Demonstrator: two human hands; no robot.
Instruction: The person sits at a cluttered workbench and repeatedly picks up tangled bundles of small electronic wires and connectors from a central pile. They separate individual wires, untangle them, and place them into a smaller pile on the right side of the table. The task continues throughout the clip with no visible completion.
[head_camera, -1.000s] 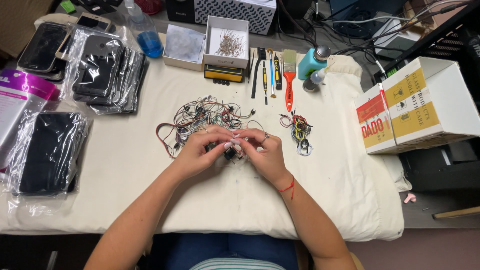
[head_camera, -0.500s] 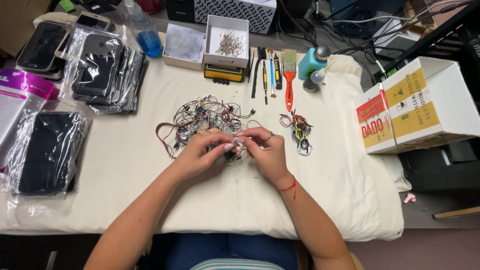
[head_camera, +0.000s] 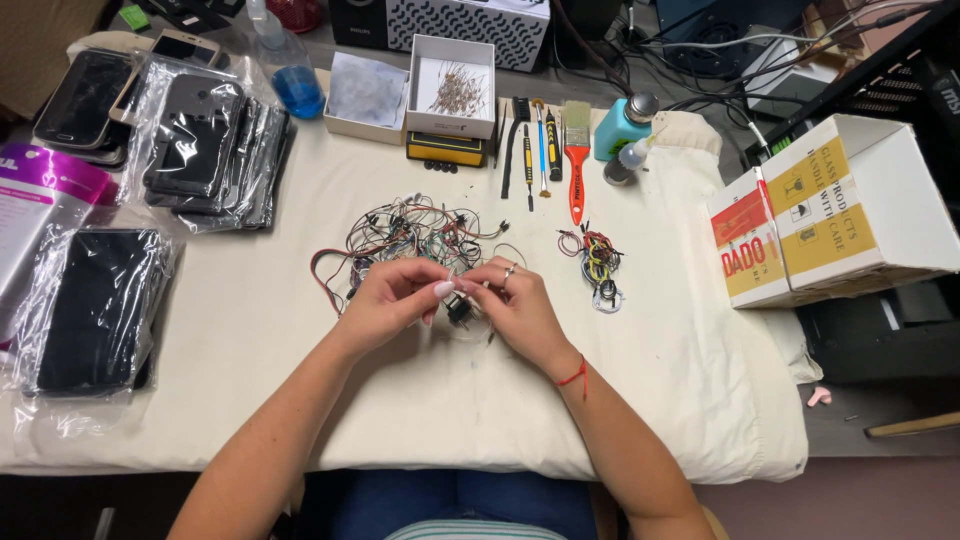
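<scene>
— What are the hands working on?

— A tangled heap of thin multicoloured wires with small dark components (head_camera: 415, 238), which is lying mid-table on the cream cloth (head_camera: 250, 330). One small piece from its near edge is sitting between the two hands; it is too small for me to identify.

— How would it handle?

— I'd judge it light, limp and snag-prone, with fine leads that bend easily. Taking a single strand close to its component, rather than grabbing the heap, looks safest.

— And the hands?

— The left hand (head_camera: 385, 300) is curling its fingers in, thumb and forefinger pinching together on the little piece. The right hand (head_camera: 515, 310) is meeting it, fingertips nipping the same bit, so both are closing on it and touching each other.

— Around the heap?

— Right of it is lying a smaller bundle of coloured wires (head_camera: 598, 262); beyond that bundle, a red-handled brush (head_camera: 577, 160). Behind the heap is sitting a white cardboard box (head_camera: 452, 88). Left of it, dark phones in clear plastic bags (head_camera: 205, 150).
</scene>
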